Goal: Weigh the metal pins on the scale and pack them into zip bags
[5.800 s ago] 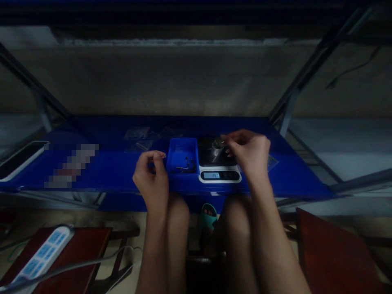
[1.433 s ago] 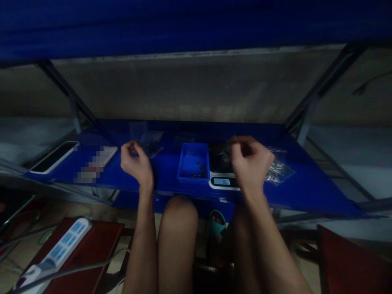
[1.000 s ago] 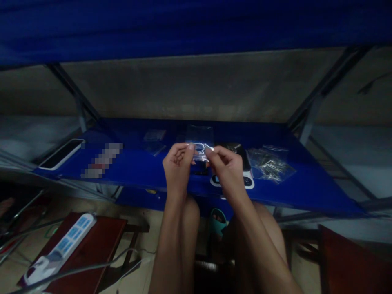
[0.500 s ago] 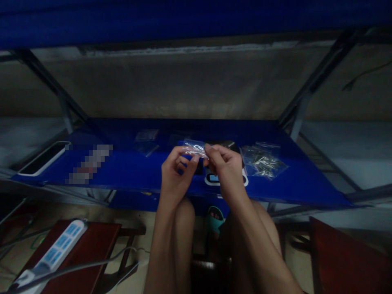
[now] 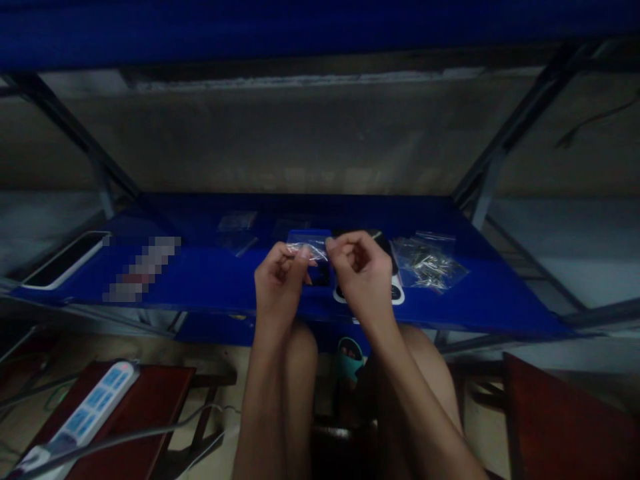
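Observation:
A small clear plastic bag [image 5: 314,247] is stretched between my two hands above the blue surface. My left hand [image 5: 283,283] pinches its left end between thumb and fingers. At the bag's right end, my right hand [image 5: 364,270] has thumb and forefinger closed on the edge. Behind and under my right hand sits a white and black scale [image 5: 397,293], partly covered. A dark blue object lies below the bag, mostly hidden. Just right of the scale, clear bags [image 5: 433,261] hold many thin shiny metal pieces.
Flat clear bags [image 5: 237,230] lie left of centre on the blue table [image 5: 200,277]. A phone-like black slab with a white rim [image 5: 65,261] is at the far left. A power strip [image 5: 93,410] rests on a red-brown stool [image 5: 165,407].
My left hand has shifted slightly left and its thumb now lies over the bag. The fingers of my right hand have moved a little left to the bag's right edge.

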Tool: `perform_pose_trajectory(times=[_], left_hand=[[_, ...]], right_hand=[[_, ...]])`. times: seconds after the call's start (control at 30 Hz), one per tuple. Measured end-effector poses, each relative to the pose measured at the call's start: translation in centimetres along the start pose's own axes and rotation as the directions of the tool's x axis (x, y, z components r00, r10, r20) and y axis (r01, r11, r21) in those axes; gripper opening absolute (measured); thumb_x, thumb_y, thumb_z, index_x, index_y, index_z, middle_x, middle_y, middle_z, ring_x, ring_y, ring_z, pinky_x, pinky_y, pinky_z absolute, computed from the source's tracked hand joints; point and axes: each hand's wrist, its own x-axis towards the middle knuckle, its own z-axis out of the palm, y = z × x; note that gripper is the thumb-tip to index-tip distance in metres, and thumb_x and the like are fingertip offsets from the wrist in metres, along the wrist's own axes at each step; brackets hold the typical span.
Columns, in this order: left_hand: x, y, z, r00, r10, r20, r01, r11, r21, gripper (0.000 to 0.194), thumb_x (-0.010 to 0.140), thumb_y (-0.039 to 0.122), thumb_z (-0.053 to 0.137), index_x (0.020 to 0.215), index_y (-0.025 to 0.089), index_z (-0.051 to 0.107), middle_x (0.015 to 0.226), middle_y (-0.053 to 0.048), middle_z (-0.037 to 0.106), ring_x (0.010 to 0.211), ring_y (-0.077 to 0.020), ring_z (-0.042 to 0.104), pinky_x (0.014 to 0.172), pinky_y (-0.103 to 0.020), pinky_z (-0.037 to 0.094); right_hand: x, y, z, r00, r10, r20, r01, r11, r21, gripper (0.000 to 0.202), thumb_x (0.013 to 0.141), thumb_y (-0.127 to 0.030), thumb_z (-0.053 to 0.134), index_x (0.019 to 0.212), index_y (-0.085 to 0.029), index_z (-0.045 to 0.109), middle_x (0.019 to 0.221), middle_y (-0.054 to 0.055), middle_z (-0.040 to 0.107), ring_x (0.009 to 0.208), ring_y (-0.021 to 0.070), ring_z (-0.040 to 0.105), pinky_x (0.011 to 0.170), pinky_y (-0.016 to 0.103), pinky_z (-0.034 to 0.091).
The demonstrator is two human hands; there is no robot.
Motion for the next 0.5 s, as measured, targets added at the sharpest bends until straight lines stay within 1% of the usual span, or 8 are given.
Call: perform_pose_trajectory(times=[0.03,0.1,0.13,0.2,0.27,0.33,0.4,0.5], left_hand=[[0.0,0.0,0.0,1.000,0.006,-0.015,-0.006,1.000,0.003,0.037,0.090,0.053,0.078,0.080,0.021,0.063,0.071,0.001,0.069,0.053,-0.0091,0.055,0.050,-0.022,0.044],[0.1,-0.1,-0.1,0.999,0.028,-0.036,-0.028,0.999,0.022,0.039,0.090,0.054,0.077,0.078,0.021,0.061,0.068,0.001,0.067,0.052,-0.0088,0.055,0.049,-0.022,0.044],[0.1,0.0,-0.2,0.998,0.044,-0.043,-0.043,0.999,0.033,0.040,0.090,0.055,0.077,0.077,0.021,0.060,0.066,0.002,0.066,0.051,-0.0088,0.054,0.049,-0.022,0.043],[0.2,0.0,-0.3,0.996,0.068,-0.063,-0.065,0.997,0.046,0.041,0.090,0.055,0.077,0.076,0.021,0.059,0.065,0.003,0.063,0.051,-0.0088,0.053,0.049,-0.021,0.043],[0.2,-0.1,-0.5,0.994,0.087,-0.071,-0.083,0.995,0.059,0.040,0.089,0.054,0.078,0.077,0.022,0.057,0.064,0.004,0.062,0.051,-0.0089,0.053,0.049,-0.021,0.043],[0.2,-0.2,-0.7,0.991,0.114,-0.069,-0.107,0.989,0.099,0.038,0.089,0.050,0.079,0.078,0.022,0.057,0.065,0.004,0.061,0.051,-0.0086,0.052,0.050,-0.021,0.043],[0.2,-0.4,-1.0,0.986,0.157,-0.059,-0.146,0.977,0.154,0.034,0.090,0.045,0.079,0.078,0.021,0.058,0.067,0.004,0.060,0.053,-0.0082,0.052,0.052,-0.020,0.043],[0.2,-0.6,-1.3,0.979,0.202,-0.031,-0.191,0.958,0.214,0.026,0.092,0.038,0.076,0.080,0.021,0.060,0.073,0.003,0.063,0.059,-0.0091,0.055,0.056,-0.021,0.045]], right_hand=[[-0.1,-0.1,-0.1,0.997,-0.069,-0.032,0.067,0.996,-0.064,0.021,0.091,-0.040,0.071,0.096,-0.021,0.064,0.074,-0.003,0.060,0.054,0.0109,0.045,0.053,0.028,0.038],[-0.3,-0.4,-0.4,0.977,-0.213,0.022,0.213,0.957,-0.197,0.029,0.092,-0.037,0.073,0.116,-0.023,0.065,0.094,0.001,0.065,0.061,0.0119,0.050,0.060,0.029,0.045],[-0.4,-0.5,-0.5,0.961,-0.265,0.085,0.278,0.928,-0.249,0.030,0.092,-0.036,0.073,0.120,-0.024,0.066,0.104,0.004,0.065,0.066,0.0131,0.053,0.064,0.030,0.048],[-0.6,-0.6,-0.7,0.932,-0.310,0.189,0.356,0.884,-0.304,0.022,0.095,-0.034,0.070,0.116,-0.026,0.072,0.114,0.007,0.064,0.077,0.0157,0.058,0.071,0.032,0.050],[-0.7,-0.4,-0.6,0.920,-0.317,0.229,0.376,0.879,-0.294,0.013,0.098,-0.032,0.067,0.105,-0.025,0.076,0.110,0.007,0.063,0.080,0.0162,0.059,0.071,0.031,0.050],[-0.7,-0.2,-0.4,0.917,-0.301,0.261,0.362,0.904,-0.226,0.013,0.099,-0.029,0.065,0.097,-0.023,0.077,0.099,0.005,0.063,0.076,0.0144,0.057,0.067,0.029,0.047],[-0.6,0.0,0.0,0.922,-0.266,0.282,0.315,0.939,-0.142,0.014,0.099,-0.026,0.065,0.090,-0.021,0.076,0.087,0.001,0.062,0.068,0.0119,0.053,0.061,0.028,0.042],[-0.5,0.1,0.3,0.948,-0.203,0.244,0.226,0.972,-0.071,0.019,0.097,-0.026,0.067,0.079,-0.021,0.073,0.076,-0.002,0.060,0.059,0.0098,0.047,0.055,0.027,0.037]])
